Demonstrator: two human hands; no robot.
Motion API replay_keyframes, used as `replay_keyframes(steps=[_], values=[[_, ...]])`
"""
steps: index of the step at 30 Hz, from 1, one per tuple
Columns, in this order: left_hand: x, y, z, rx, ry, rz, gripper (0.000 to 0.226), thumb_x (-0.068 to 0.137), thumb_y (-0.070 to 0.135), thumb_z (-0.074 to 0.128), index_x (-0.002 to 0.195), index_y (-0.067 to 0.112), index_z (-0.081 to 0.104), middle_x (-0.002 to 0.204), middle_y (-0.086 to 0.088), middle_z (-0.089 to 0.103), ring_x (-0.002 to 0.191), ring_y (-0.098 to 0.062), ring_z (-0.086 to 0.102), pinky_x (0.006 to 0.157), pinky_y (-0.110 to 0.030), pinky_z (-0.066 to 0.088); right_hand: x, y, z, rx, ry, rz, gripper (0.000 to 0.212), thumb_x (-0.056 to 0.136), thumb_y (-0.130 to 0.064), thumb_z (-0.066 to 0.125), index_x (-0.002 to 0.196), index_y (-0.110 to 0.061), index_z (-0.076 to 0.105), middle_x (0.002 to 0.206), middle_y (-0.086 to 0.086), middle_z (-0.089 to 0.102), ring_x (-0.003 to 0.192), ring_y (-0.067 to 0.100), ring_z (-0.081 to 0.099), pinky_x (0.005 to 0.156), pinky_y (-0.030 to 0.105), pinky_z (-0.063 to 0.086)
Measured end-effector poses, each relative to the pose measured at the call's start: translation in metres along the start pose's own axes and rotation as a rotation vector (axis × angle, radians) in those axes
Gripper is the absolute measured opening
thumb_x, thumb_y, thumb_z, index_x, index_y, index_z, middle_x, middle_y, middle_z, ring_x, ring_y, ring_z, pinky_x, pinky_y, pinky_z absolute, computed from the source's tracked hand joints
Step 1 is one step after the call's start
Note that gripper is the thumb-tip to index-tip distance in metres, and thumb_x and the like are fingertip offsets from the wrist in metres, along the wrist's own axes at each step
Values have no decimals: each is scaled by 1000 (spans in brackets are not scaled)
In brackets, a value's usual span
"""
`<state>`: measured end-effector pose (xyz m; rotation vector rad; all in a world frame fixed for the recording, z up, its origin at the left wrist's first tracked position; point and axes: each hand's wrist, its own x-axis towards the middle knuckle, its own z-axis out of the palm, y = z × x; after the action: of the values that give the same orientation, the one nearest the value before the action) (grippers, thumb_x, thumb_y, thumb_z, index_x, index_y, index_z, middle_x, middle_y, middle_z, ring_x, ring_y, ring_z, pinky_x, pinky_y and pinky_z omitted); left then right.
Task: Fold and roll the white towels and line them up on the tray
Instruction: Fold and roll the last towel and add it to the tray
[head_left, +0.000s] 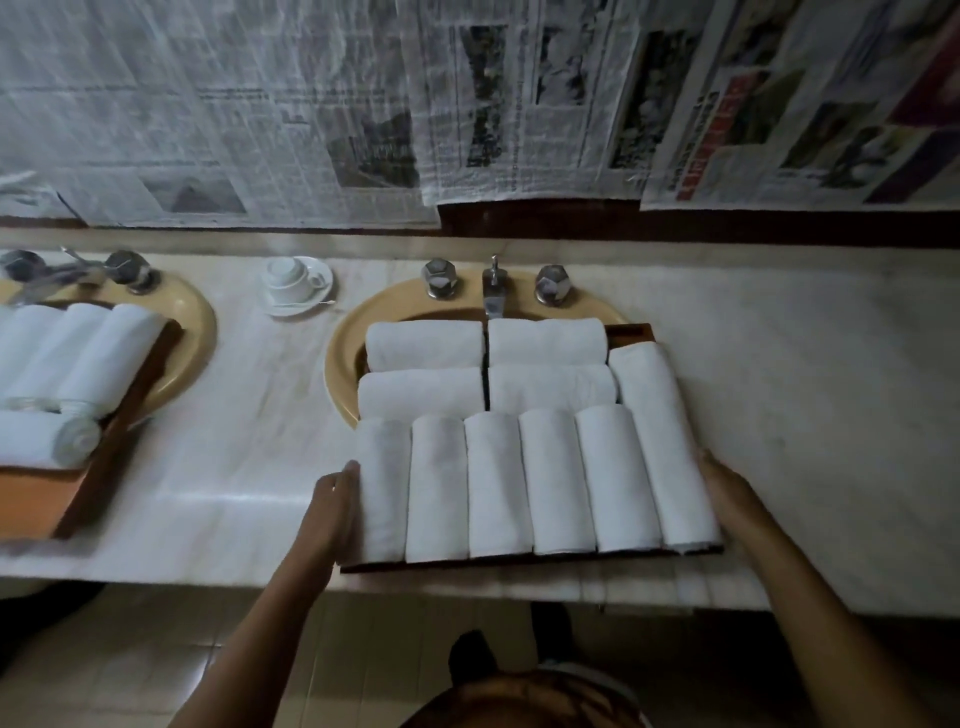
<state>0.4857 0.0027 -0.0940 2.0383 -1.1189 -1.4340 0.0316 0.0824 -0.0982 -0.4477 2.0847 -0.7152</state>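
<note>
A dark wooden tray (519, 561) lies over the right-hand sink, packed with several rolled white towels (550, 478). The front row runs lengthwise toward me; the rolls behind it lie crosswise. My left hand (332, 499) holds the tray's left side against the leftmost roll (382, 488). My right hand (727, 493) holds the tray's right side beside the rightmost roll (665, 447). The fingers of both hands are hidden behind the tray's edges.
A second wooden tray (104, 452) with more rolled towels (78, 358) sits over the left sink. A white cup and saucer (296, 283) stand on the marble counter (805, 415) between the sinks. A tap (493, 288) rises behind the tray. Newspaper covers the wall.
</note>
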Motion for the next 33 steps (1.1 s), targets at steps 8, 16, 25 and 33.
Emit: replay_keyframes(steps=[8,16,25,33], values=[[-20,3,7,-257,-17,-1,38,106,51,41,110,25,69,109,-2,73,102,-24,69,80,-42,55,-10,1,9,414,-46,53,54,105,-51,48,132,-6,62,122,12,69,106,32,67,102,50,52],[-43,-15,24,-257,-68,12,37,100,56,47,107,28,71,107,-4,76,101,-28,71,89,-54,59,-46,47,-30,501,61,7,39,107,-46,46,115,-15,67,108,7,71,98,25,67,100,46,50],[-61,51,115,-128,-202,178,36,102,54,45,110,27,67,116,-1,70,106,-25,66,95,-51,55,-73,115,-129,575,273,18,48,91,-61,58,111,-20,74,110,7,76,105,32,70,102,55,51],[-97,108,267,59,-371,425,54,100,69,45,120,25,68,121,0,68,112,-23,63,100,-46,48,-92,178,-242,610,543,41,50,105,-53,46,137,-17,59,130,7,60,119,30,56,110,57,42]])
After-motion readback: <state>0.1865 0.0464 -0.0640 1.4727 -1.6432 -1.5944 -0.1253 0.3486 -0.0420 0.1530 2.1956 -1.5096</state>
